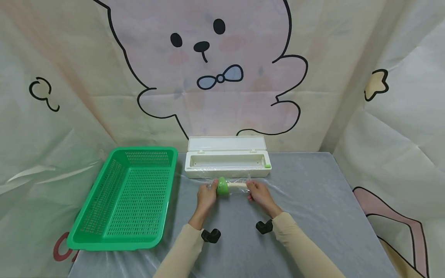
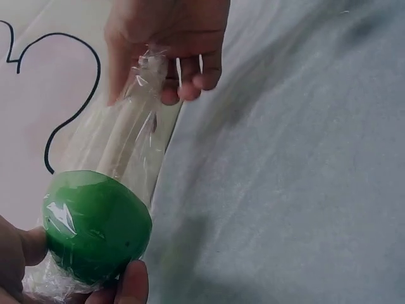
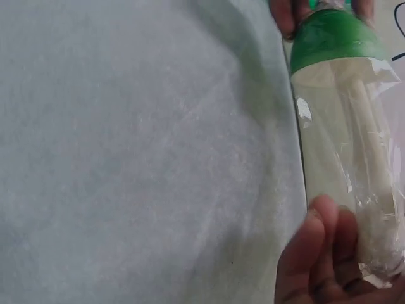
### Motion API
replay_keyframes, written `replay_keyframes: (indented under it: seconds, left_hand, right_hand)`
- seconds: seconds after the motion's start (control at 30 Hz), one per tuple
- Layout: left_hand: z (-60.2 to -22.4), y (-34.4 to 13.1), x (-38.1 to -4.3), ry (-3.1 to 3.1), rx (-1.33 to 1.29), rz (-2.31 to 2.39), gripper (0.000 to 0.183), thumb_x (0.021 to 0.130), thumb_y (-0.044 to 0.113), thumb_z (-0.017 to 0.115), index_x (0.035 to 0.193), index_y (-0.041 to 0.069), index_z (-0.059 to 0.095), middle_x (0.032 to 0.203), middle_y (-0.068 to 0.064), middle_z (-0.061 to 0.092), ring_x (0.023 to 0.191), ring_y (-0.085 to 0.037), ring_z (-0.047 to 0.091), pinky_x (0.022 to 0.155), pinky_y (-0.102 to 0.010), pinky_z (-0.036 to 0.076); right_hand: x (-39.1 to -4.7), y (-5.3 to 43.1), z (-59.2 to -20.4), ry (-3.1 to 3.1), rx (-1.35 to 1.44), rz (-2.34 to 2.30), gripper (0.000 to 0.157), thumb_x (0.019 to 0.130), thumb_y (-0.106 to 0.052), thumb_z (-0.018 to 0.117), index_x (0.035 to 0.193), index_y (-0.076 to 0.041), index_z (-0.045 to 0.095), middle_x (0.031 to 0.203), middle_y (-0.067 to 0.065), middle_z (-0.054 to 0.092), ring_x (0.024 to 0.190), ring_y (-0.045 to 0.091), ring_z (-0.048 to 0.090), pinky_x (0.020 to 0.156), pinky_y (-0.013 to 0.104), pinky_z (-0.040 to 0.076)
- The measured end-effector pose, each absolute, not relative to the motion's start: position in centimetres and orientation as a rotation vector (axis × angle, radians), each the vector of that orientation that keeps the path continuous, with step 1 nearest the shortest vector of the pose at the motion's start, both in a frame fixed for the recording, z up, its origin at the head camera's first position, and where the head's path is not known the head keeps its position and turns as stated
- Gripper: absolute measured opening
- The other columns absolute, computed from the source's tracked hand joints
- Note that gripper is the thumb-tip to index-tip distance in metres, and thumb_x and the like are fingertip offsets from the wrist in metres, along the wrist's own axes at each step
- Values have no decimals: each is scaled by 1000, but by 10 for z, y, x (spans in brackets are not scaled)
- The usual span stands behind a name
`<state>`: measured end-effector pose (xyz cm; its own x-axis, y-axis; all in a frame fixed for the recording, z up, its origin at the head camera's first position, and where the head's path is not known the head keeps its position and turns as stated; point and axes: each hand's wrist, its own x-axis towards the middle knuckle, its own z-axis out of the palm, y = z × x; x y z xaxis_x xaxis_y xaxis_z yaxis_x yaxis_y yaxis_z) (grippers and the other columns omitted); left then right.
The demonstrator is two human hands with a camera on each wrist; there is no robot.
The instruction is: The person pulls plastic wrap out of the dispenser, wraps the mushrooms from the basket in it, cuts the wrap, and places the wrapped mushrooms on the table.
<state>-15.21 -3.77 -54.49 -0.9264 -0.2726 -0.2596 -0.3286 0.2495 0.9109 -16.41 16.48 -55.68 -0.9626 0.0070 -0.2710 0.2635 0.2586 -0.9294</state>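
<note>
A mushroom-shaped thing (image 1: 222, 187) with a green cap and a thin cream stem is wrapped in clear plastic film. My left hand (image 1: 206, 198) holds it at the cap end, thumb and fingers on the bunched film and the green cap (image 2: 96, 228). At the stem end, my right hand (image 1: 261, 197) pinches the gathered film, which is twisted close around the tip of the cream stem (image 2: 130, 126). The wrapped piece is held sideways just in front of a white cling film box (image 1: 227, 173), whose lid (image 1: 227, 143) stands raised.
A green perforated basket (image 1: 119, 246) stands on the left of the grey-covered table (image 1: 306, 193). At the right of the box's front edge sits a small green slider (image 1: 267, 166). Printed cloth (image 1: 257, 104) hangs behind the table and along both sides.
</note>
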Motion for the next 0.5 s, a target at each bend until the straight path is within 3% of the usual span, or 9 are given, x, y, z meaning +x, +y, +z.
replay_keyframes:
  seconds: [0.13,0.27,0.37,0.5]
  left_hand:
    - [-548,-37,-158,2465,-602,1791,44,105,35,56,73,5,61,66,-5,54,63,-19,49,58,-29,39]
    - [-552,-34,-161,2620,-507,1673,51,107,31,51,59,12,48,61,-6,46,60,-24,48,56,-35,40]
    - [-554,-31,-164,2755,-364,1517,56,107,34,49,56,13,42,68,-13,51,69,-30,52,65,-43,45]
    - [-555,-28,-166,2787,-272,1370,56,105,43,52,61,9,48,93,-22,57,90,-36,53,82,-50,45]
  right_hand:
    - [-169,161,-560,2420,187,-1679,29,103,-25,62,101,4,66,73,5,59,62,12,53,58,25,45]
    - [-174,160,-567,2531,149,-1541,27,102,-25,65,90,-1,67,70,3,59,61,13,50,58,26,43]
    - [-178,160,-571,2586,144,-1459,31,103,-28,62,87,-2,68,69,2,57,63,15,50,60,28,43]
    - [-184,159,-574,2648,137,-1309,39,104,-34,57,81,-5,65,69,3,52,65,19,49,64,32,43]
